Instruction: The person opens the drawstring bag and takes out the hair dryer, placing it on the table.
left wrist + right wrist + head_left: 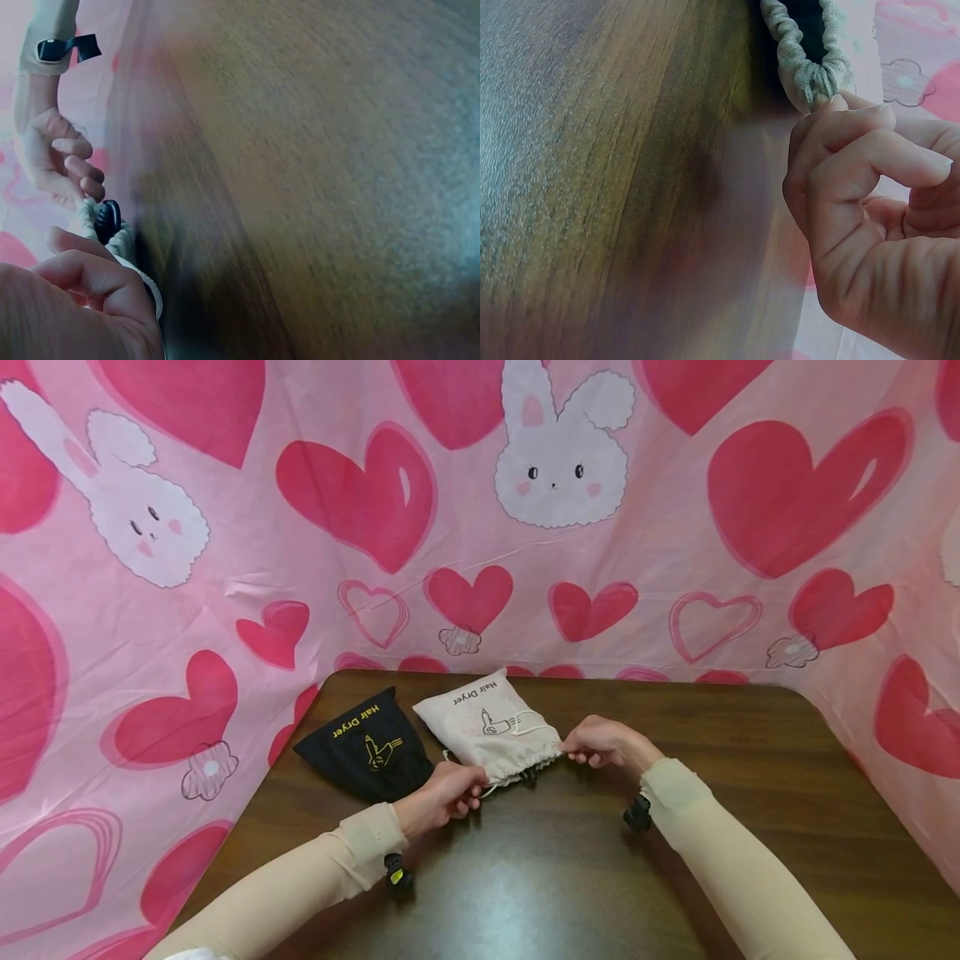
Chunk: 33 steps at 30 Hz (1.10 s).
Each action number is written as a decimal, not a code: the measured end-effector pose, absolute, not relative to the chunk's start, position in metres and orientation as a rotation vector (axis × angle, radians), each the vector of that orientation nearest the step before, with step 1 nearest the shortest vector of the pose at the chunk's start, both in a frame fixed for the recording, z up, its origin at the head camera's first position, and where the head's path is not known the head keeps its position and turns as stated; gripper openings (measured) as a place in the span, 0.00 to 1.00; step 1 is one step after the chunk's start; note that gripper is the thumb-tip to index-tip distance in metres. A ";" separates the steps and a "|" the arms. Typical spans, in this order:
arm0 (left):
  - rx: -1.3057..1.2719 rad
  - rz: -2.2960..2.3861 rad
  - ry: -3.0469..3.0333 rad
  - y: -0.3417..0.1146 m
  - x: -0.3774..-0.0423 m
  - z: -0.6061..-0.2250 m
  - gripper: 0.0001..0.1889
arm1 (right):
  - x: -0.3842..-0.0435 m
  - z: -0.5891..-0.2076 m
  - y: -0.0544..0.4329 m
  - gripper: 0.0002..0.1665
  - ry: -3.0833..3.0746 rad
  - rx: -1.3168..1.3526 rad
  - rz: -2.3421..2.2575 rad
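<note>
OK, you're working the white bag (476,722) w/ both hands: your L hand (446,792) is pinching the L corner of its mouth, your R hand (609,742) is pinching the R corner, and the gathered rim (832,64) is running betw. them. The bag's lying on the table (750,760), mouth facing you, and a dark item (109,217) is showing at the opening; can't tell what. A white cord (154,289) is looping by your L fingers. The black bag (363,747) is lying just L of the white one, its near end partly hiding behind your L hand; contents aren't showing. Edges now: the white bag's far corner is reaching approx. to the back edge, the black bag's outer corner is lying near the L edge, w/ the pink backdrop (465,527) rising behind. Open wood's stretching R of your R hand and twd. you betw. the forearms.
</note>
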<state>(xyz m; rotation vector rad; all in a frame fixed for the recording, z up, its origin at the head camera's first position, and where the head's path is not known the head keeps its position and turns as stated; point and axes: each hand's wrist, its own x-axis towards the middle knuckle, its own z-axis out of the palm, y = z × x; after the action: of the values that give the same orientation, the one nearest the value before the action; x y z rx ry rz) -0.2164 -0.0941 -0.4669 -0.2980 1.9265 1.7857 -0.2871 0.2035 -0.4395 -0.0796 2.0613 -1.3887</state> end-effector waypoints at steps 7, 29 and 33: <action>-0.291 1.790 1.923 -0.096 -0.215 -0.467 0.06 | -0.287 -0.440 0.204 0.12 2.061 -0.083 -1.387; -0.302 1.777 1.926 -0.103 -0.214 -0.463 0.07 | -0.288 -0.442 0.205 0.13 2.085 -0.058 -1.369; -0.302 1.783 1.930 -0.103 -0.214 -0.462 0.07 | -0.288 -0.442 0.205 0.13 2.096 -0.058 -1.370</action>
<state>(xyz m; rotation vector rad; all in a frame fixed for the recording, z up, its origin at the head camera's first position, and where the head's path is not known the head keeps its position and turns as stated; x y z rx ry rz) -0.2135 -0.1028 -0.4621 -0.3022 1.9296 1.7831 -0.2884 0.2054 -0.4425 -0.0581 2.0957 -1.3696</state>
